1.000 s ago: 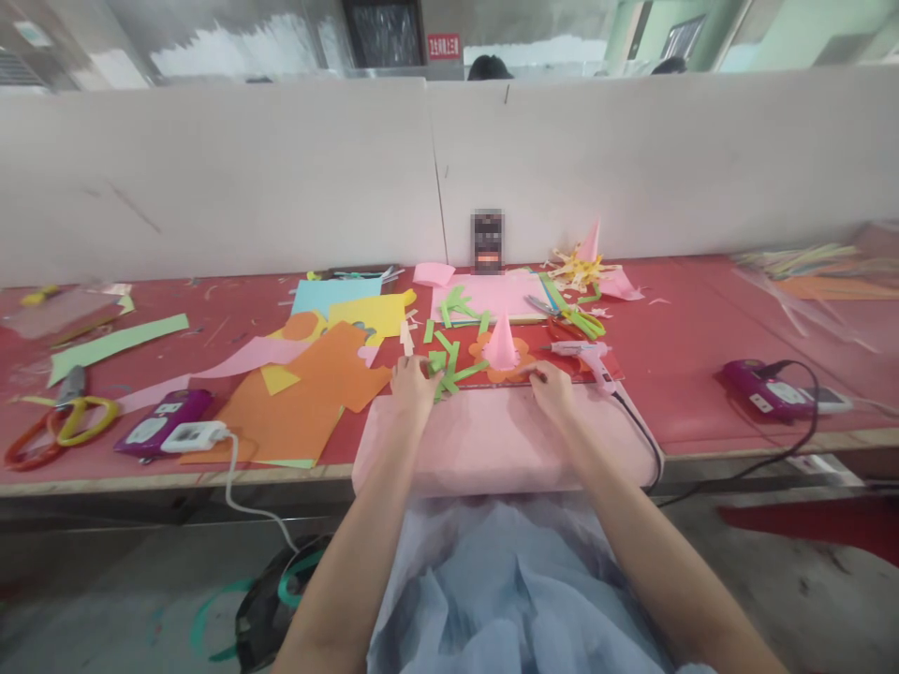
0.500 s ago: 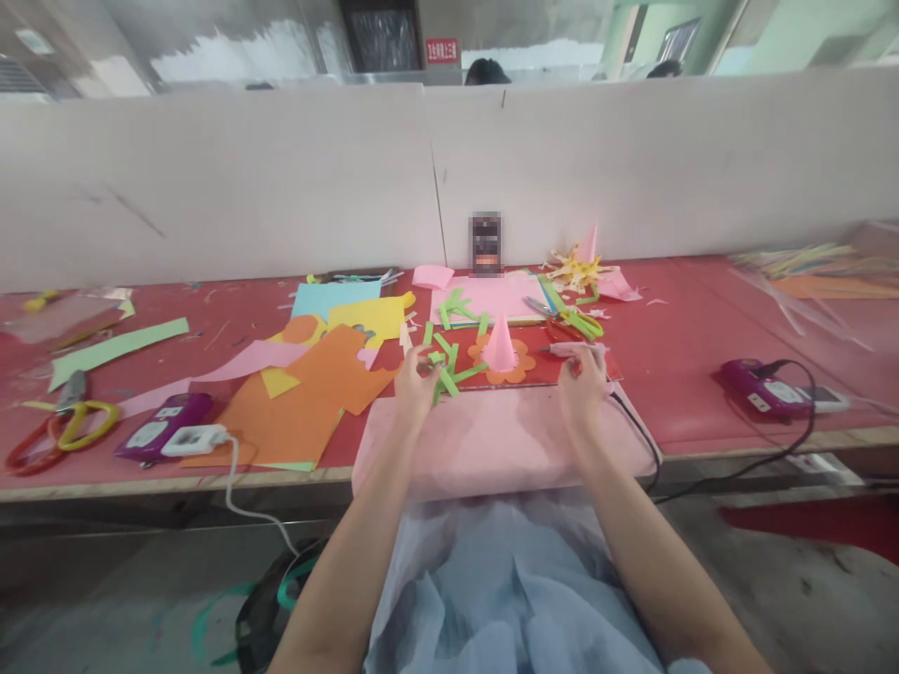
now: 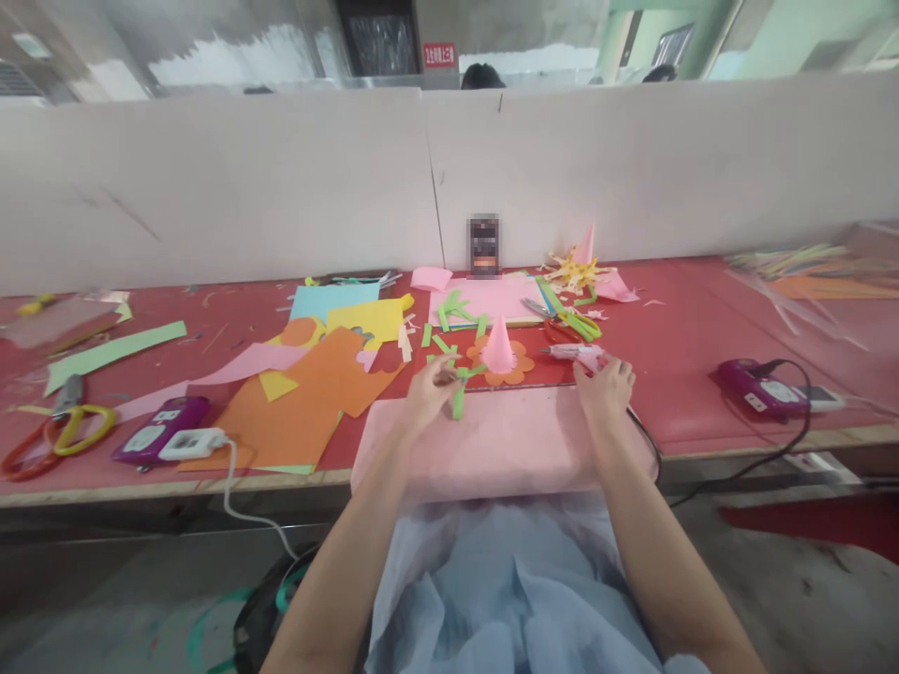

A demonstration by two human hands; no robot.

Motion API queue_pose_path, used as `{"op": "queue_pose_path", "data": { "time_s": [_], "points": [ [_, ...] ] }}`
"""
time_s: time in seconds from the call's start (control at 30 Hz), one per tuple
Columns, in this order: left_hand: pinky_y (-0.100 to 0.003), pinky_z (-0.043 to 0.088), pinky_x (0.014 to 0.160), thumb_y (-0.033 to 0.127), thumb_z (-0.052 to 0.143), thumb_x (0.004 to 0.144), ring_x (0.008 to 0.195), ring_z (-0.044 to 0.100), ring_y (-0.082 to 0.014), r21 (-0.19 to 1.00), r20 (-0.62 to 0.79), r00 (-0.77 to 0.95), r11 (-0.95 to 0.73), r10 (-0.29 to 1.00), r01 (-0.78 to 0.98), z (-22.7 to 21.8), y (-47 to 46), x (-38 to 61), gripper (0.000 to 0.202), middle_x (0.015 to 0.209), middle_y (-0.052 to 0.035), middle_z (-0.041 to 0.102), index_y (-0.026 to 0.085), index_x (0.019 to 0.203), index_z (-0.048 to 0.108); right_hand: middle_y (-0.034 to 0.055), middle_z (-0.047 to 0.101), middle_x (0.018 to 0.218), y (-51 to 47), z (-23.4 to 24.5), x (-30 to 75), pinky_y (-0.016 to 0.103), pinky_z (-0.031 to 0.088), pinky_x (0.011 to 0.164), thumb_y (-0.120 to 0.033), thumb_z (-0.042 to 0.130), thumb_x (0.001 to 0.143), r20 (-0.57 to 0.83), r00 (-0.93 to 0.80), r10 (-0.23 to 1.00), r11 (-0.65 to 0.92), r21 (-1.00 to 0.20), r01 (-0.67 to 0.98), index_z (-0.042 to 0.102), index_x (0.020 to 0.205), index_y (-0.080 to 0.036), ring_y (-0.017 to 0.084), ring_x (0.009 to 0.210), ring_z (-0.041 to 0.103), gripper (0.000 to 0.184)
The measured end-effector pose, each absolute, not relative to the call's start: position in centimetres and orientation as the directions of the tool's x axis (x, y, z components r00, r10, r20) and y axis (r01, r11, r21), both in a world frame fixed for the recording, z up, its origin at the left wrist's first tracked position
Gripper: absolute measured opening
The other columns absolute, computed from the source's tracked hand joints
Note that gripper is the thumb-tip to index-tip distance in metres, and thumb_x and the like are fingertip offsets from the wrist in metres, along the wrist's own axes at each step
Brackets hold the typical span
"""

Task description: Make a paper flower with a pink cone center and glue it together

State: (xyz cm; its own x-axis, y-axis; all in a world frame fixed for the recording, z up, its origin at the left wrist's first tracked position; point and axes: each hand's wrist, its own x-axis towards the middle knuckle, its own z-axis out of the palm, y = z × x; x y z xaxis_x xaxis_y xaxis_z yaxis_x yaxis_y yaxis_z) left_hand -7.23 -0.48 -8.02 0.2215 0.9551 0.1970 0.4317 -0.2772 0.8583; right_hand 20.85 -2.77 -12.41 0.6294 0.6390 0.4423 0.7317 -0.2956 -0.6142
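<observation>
Pinched in the fingers of my left hand (image 3: 432, 388) is a green paper strip (image 3: 459, 402), hanging over the edge of the pink pad (image 3: 484, 440). My right hand (image 3: 605, 391) is closed around the rear part of a hot glue gun (image 3: 572, 351), whose nozzle points left; its handle is mostly covered by the hand. Between my hands a pink paper cone (image 3: 499, 348) stands upright on an orange flower-shaped paper (image 3: 521, 367). More green strips (image 3: 441, 344) lie just beyond my left hand.
Scissors (image 3: 562, 318) lie behind the glue gun, beside stacked pink paper (image 3: 498, 295). Orange sheets (image 3: 281, 417) spread to the left, with larger scissors (image 3: 63, 426) and a purple device (image 3: 165, 429). Another purple device (image 3: 762, 388) sits right. A white partition (image 3: 281, 178) stands behind.
My left hand has moved slightly right and nearer, drawing a green strip out from the others. My right hand has shifted right onto the back of the glue gun.
</observation>
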Motion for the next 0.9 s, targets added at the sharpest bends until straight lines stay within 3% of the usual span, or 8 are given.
{"op": "queue_pose_path", "data": {
  "time_s": [0.13,0.23,0.4,0.5,0.73,0.9],
  "points": [
    [-0.033,0.044,0.088,0.02,0.058,0.072,0.096,0.056,-0.016,0.694,0.305,0.307,-0.431,0.902,0.577,-8.2,-0.9,-6.5,0.04,0.101,-0.0028,0.059,0.027,0.111,0.051,0.0207,0.051,0.099,-2.7,-12.6,21.3,0.045,0.034,0.08,-0.036,0.056,0.066,0.439,0.619,0.651,-0.319,-0.581,0.749,0.054,0.094,-0.008,0.033,0.095,0.045,0.039],
    [-0.033,0.043,0.089,0.02,0.053,0.076,0.101,0.054,-0.017,0.645,0.347,0.241,-0.418,0.906,0.639,-8.2,-0.7,-6.6,0.039,0.108,-0.0048,0.057,0.026,0.114,0.048,0.02,0.052,0.099,-2.9,-12.5,21.3,0.044,0.035,0.079,-0.033,0.056,0.065,0.433,0.612,0.662,-0.33,-0.565,0.756,0.055,0.09,-0.009,0.033,0.094,0.045,0.034],
    [-0.031,0.047,0.081,0.017,0.051,0.076,0.089,0.058,-0.0154,0.642,0.314,0.196,-0.36,0.929,0.677,-8.8,-0.1,-7.2,0.035,0.099,-0.0036,0.061,0.023,0.11,0.051,0.0145,0.054,0.095,-3.2,-11.7,20.9,0.039,0.038,0.075,-0.034,0.055,0.066,0.447,0.639,0.626,-0.29,-0.627,0.723,0.053,0.088,-0.014,0.028,0.088,0.05,0.03],
    [-0.03,0.048,0.079,0.014,0.054,0.073,0.089,0.057,-0.0155,0.61,0.295,0.249,-0.382,0.922,0.694,-9.1,0.0,-7.3,0.036,0.104,-0.0037,0.059,0.023,0.108,0.053,0.0113,0.055,0.094,-3.5,-11.0,20.3,0.036,0.04,0.072,-0.04,0.052,0.069,0.464,0.649,0.603,-0.224,-0.683,0.696,0.05,0.093,-0.016,0.025,0.084,0.052,0.034],
    [-0.028,0.049,0.075,0.013,0.056,0.072,0.082,0.057,-0.0131,0.608,0.297,0.286,-0.412,0.911,0.679,-9.2,-0.1,-7.1,0.038,0.102,-0.0031,0.058,0.024,0.109,0.052,0.0086,0.061,0.089,-3.8,-10.7,18.6,0.032,0.041,0.067,-0.047,0.051,0.07,0.442,0.473,0.762,-0.073,-0.667,0.741,0.049,0.096,-0.019,0.023,0.079,0.057,0.038],
    [-0.027,0.049,0.075,0.011,0.047,0.077,0.081,0.059,-0.0113,0.694,0.315,0.242,-0.397,0.918,0.601,-8.7,-0.3,-7.1,0.037,0.106,-0.0034,0.058,0.024,0.111,0.049,0.0092,0.063,0.089,-3.9,-10.7,18.4,0.031,0.04,0.065,-0.046,0.052,0.07,0.416,0.432,0.8,-0.064,-0.658,0.751,0.05,0.095,-0.019,0.024,0.079,0.058,0.037]
  ]
}}
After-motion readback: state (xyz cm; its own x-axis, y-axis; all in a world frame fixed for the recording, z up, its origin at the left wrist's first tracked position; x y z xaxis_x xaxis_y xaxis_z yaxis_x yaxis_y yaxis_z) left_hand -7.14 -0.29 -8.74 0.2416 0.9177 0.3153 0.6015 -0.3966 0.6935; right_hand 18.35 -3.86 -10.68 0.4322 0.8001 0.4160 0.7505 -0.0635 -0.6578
